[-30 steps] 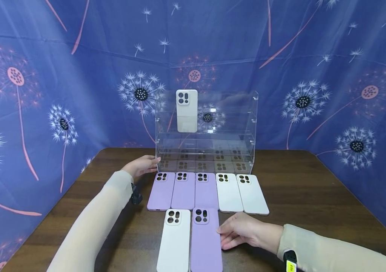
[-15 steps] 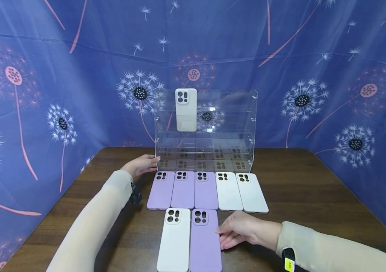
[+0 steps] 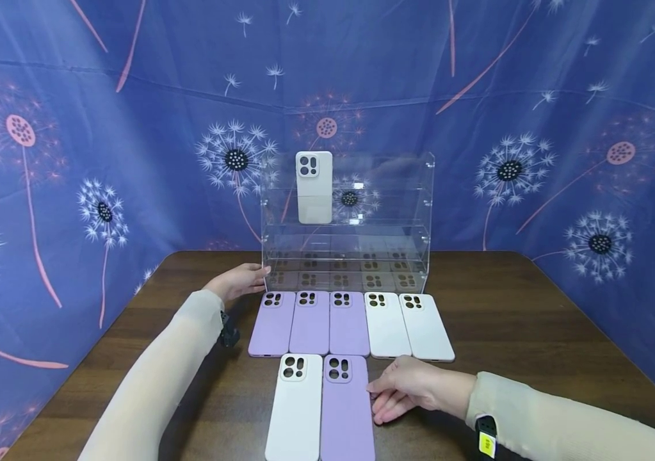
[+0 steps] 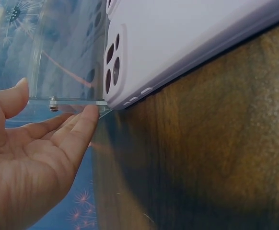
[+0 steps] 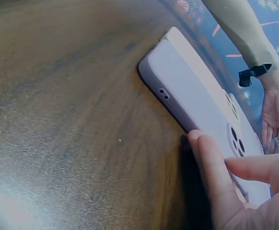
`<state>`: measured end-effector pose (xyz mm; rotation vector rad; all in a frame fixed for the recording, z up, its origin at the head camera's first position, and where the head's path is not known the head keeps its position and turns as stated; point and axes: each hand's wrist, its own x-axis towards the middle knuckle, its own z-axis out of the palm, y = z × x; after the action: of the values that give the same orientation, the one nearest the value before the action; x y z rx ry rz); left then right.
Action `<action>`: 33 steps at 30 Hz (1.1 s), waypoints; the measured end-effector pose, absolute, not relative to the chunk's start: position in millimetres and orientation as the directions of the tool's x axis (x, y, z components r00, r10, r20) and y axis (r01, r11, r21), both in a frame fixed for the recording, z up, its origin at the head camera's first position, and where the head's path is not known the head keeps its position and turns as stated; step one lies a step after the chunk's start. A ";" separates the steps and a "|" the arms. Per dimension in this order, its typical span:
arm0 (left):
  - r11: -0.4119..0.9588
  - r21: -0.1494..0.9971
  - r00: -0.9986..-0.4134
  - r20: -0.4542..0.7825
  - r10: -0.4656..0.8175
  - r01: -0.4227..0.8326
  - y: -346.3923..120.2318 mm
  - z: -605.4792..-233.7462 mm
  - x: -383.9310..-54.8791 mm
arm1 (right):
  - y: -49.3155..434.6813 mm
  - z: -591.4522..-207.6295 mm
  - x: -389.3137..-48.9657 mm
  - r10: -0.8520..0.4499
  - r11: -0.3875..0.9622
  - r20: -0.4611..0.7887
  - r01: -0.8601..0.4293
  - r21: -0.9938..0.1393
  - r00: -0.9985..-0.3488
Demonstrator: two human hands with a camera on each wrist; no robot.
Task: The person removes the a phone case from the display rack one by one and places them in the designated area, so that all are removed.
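Observation:
In the head view a purple phone case [image 3: 347, 410] lies flat beside a white phone case [image 3: 294, 410] in the near row, their tops about level. My right hand [image 3: 404, 390] rests at the purple case's right edge. In the right wrist view, its fingertips [image 5: 195, 135] and thumb touch that same side. My left hand [image 3: 239, 282] touches the left side panel of a clear acrylic display stand [image 3: 379, 246], fingers extended. The left wrist view shows those fingers [image 4: 84, 124] against the panel's lower edge, beside the corner of another purple case [image 4: 178, 48].
Just in front of the stand lies a row of three purple cases [image 3: 310, 326] and two white cases [image 3: 428, 330]. One white case [image 3: 315, 192] stands upright on the stand. A blue floral curtain [image 3: 477, 64] hangs behind the brown wooden table [image 3: 506, 320].
The near purple case has slid slightly toward me and left, now about level with the white one beside it. My right hand has shifted slightly left; my left hand stays at the stand.

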<state>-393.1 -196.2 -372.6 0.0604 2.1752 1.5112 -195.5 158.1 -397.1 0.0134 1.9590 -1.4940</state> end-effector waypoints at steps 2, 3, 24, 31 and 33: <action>0.386 0.894 -0.880 -0.360 0.310 -0.229 -196.1 -372.5 -394.3 | 159.2 -396.1 -197.9 -0.379 0.342 -0.505 0.389 -0.855 -0.776; 0.384 0.894 -0.881 -0.359 0.309 -0.230 -195.9 -372.3 -394.9 | 160.0 -395.6 -199.5 -0.384 0.338 -0.504 0.390 -0.857 -0.774; 0.376 0.898 -0.878 -0.356 0.321 -0.227 -197.6 -371.2 -394.8 | 165.2 -381.7 -224.8 -0.449 0.237 -0.480 0.417 -0.877 -0.754; 0.373 0.899 -0.874 -0.359 0.329 -0.229 -197.4 -372.6 -393.0 | 167.5 -378.2 -229.9 -0.485 0.196 -0.454 0.413 -0.889 -0.747; 0.367 0.902 -0.877 -0.355 0.323 -0.229 -197.6 -371.5 -393.4 | 167.2 -374.4 -233.6 -0.489 0.187 -0.445 0.408 -0.894 -0.750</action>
<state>-393.4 -197.6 -371.5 0.0814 2.1532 1.5333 -233.6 167.2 -374.4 -0.0771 1.7735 -1.6476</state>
